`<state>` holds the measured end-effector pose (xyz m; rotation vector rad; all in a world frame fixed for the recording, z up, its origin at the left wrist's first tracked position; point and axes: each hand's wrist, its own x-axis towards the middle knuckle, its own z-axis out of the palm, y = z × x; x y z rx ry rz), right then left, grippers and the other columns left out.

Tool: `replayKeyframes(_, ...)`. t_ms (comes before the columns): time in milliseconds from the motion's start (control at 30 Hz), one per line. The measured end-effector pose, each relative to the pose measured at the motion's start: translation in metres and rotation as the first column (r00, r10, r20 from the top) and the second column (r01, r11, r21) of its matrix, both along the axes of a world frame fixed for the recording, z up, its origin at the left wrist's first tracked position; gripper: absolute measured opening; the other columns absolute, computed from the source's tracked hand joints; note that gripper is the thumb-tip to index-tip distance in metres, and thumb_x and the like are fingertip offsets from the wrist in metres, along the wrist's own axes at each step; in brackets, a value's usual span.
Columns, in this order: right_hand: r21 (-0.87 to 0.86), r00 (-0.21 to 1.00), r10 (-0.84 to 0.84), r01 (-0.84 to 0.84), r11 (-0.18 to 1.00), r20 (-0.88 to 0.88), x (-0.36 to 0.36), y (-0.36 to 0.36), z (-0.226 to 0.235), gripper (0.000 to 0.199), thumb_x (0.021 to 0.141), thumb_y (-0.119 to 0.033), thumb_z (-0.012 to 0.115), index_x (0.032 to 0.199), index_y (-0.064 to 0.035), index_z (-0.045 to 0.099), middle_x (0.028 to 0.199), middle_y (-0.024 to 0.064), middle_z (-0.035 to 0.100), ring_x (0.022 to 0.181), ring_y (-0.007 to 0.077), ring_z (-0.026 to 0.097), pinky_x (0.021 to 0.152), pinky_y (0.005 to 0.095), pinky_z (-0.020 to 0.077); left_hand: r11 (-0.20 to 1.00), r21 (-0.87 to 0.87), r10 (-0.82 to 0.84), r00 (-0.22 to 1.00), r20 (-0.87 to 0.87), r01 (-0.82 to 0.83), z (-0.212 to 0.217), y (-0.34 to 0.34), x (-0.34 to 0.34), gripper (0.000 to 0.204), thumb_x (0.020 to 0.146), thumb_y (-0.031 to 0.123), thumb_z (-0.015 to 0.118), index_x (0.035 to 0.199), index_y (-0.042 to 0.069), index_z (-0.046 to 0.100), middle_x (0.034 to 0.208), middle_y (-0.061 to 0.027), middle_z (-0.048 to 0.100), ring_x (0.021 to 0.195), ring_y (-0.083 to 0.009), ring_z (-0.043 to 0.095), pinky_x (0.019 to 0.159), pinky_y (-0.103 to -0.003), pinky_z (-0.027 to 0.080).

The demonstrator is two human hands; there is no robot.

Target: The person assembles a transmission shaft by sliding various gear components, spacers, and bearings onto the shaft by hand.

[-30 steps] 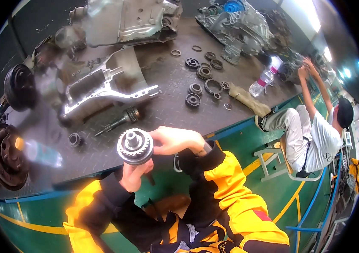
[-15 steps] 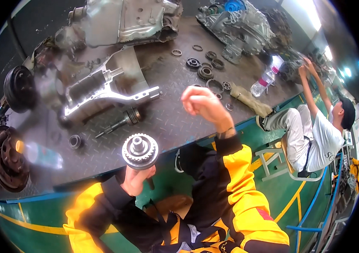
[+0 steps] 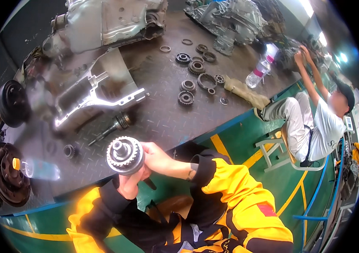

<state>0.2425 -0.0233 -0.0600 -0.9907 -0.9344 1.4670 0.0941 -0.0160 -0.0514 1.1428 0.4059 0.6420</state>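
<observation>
Gear assembly (image 3: 124,155) held just off the counter (image 3: 162,114) edge. Left hand (image 3: 129,185) grip wraps its shaft from below, shaft hidden. Right hand (image 3: 156,157) touches the rim; fingers partly hidden, grip unclear.

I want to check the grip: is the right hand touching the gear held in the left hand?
Touching. In the head view the right hand lies against the rim of the toothed gear, with no gap visible.

My left hand (image 3: 129,185) fisted, thumb side up, forearm rising from below. My right hand (image 3: 156,156) cupped beside it, wrist bent, elbow out right.
</observation>
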Motion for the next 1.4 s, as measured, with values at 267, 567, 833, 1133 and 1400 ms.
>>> replayKeyframes(267,-0.164,0.997,0.032,-0.043,0.986,-0.067,0.008,-0.006,0.023,0.021,0.102,-0.015,0.039,0.095,-0.0033,0.055,0.067,-0.0014,0.056,0.056,0.0048,0.050,0.049,0.0217,0.0462,0.997,-0.075,0.008,0.995,0.096,0.000,0.002,0.003,0.010,0.018,0.097,0.022,0.049,0.095,0.005,0.052,0.075,-0.0006,0.045,0.067,-0.0112,0.040,0.060,-0.026,0.032)
replayKeyframes(567,-0.153,0.997,0.064,-0.068,0.986,-0.035,0.008,-0.007,0.015,0.025,0.101,-0.016,0.035,0.101,-0.0028,0.057,0.077,0.0023,0.059,0.060,0.0078,0.053,0.052,0.0231,0.0501,0.999,-0.038,-0.001,1.000,0.029,0.002,0.002,0.003,0.009,0.018,0.096,0.023,0.050,0.089,0.007,0.045,0.074,-0.0019,0.042,0.069,-0.0127,0.039,0.063,-0.026,0.032)
replayKeyframes(833,-0.168,0.999,0.047,-0.050,0.984,-0.024,0.010,-0.010,0.023,0.025,0.096,-0.009,0.038,0.105,-0.0023,0.060,0.085,0.0039,0.063,0.071,0.0093,0.056,0.060,0.0256,0.0508,0.998,-0.057,-0.008,0.999,0.033,0.010,-0.002,0.003,0.011,0.016,0.096,0.021,0.050,0.089,0.007,0.045,0.073,-0.0012,0.042,0.067,-0.0123,0.039,0.062,-0.026,0.032)
replayKeyframes(1133,-0.127,0.999,0.031,-0.026,0.992,0.039,0.009,-0.008,0.009,0.028,0.092,-0.006,0.039,0.107,-0.0007,0.061,0.092,0.0053,0.065,0.076,0.0105,0.057,0.067,0.0268,0.0509,0.999,0.023,0.027,0.999,0.022,-0.028,0.001,-0.001,0.015,0.012,0.094,0.014,0.055,0.090,0.007,0.046,0.072,-0.0006,0.045,0.063,-0.0100,0.040,0.058,-0.025,0.032)
replayKeyframes(1400,-0.126,0.997,0.042,-0.033,0.991,0.071,0.007,-0.006,0.007,0.027,0.092,-0.007,0.039,0.109,0.0007,0.060,0.092,0.0061,0.065,0.082,0.0110,0.057,0.072,0.0279,0.0507,0.996,0.032,0.084,0.996,-0.019,-0.083,-0.010,-0.002,0.007,0.019,0.094,0.007,0.056,0.112,0.004,0.052,0.084,-0.0006,0.052,0.072,-0.0097,0.047,0.062,-0.026,0.039)
